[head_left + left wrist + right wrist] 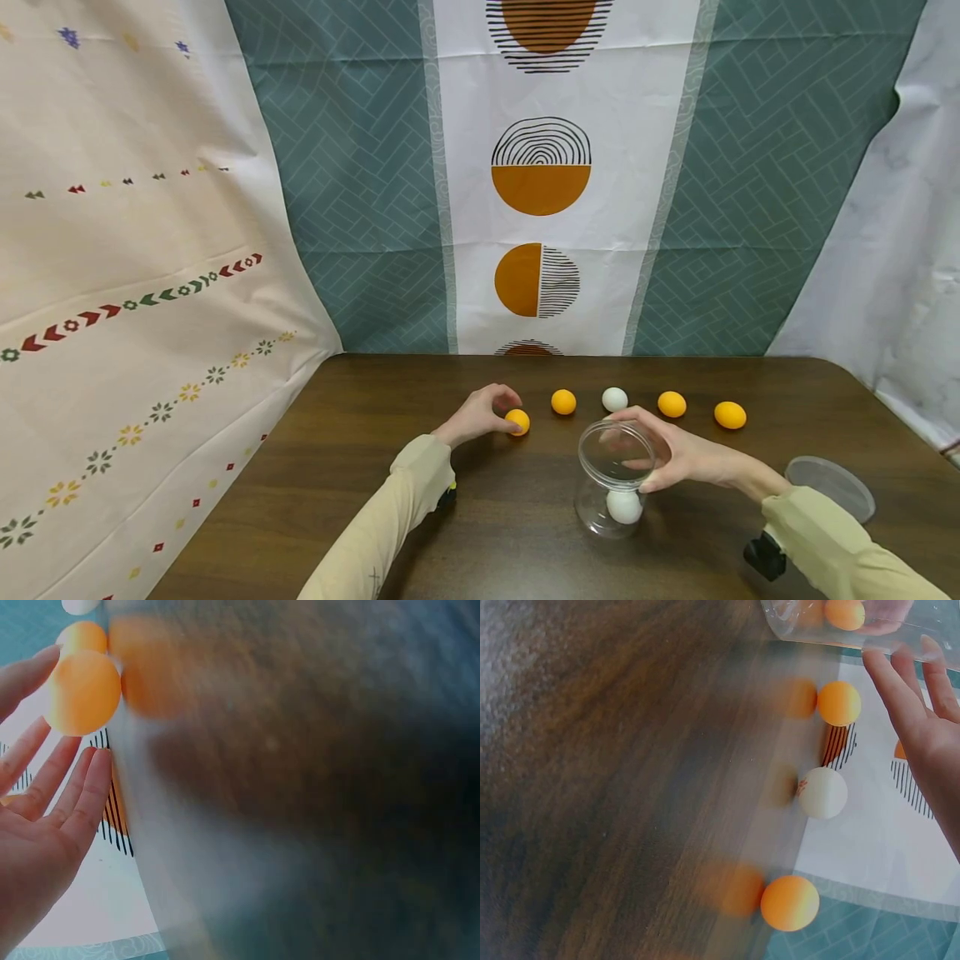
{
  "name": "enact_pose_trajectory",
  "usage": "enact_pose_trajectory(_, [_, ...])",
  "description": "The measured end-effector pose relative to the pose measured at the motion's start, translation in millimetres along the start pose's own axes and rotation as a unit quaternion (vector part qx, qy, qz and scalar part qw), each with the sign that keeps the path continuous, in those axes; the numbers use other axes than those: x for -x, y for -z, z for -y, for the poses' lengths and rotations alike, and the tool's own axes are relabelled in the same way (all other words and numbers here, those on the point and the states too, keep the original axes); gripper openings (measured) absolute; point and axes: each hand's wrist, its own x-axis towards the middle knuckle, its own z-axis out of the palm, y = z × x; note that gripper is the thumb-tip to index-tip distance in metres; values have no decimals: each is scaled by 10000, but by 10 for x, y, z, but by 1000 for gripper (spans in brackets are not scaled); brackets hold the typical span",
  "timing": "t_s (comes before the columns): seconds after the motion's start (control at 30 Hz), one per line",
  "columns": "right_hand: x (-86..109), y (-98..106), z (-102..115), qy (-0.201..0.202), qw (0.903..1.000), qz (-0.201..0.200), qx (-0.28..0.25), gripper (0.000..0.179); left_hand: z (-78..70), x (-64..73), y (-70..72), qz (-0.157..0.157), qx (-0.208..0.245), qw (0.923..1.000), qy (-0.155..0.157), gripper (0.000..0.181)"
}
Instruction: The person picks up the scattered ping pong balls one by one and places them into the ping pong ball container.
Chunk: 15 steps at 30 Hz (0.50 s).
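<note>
My left hand (pixel 478 415) pinches an orange ping-pong ball (pixel 519 422) on the table, thumb in front and fingers behind. The left wrist view shows that ball (pixel 82 694) between the thumb and the extended fingers. With thumb and fingers spread round its upper part, my right hand (pixel 686 454) holds a clear jar (pixel 592 492). The jar is uncovered, and a white ball (pixel 624 506) lies inside near the bottom. In the right wrist view, straight fingers rest along the jar's wall (pixel 795 619), and an orange ball shows through it.
Along the back of the table sit an orange ball (pixel 563 402), a white ball (pixel 615 399) and two more orange balls, one at the right (pixel 730 415). A clear round lid (pixel 830 487) lies beside my right forearm. Patterned cloth (pixel 352 208) hangs behind the table (pixel 315 500).
</note>
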Motion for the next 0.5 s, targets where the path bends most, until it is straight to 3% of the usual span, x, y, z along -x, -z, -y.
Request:
enact_pose_trajectory(0.27, [2,-2,-8,105,9999,66,2,71,-33,10,-25,61,-6,9999,142,35])
enact_pose_trajectory(0.5, [6,-3,-3,-98,9999,-46,-23,72,-41,-14,-58,68,-110,9999,86,34])
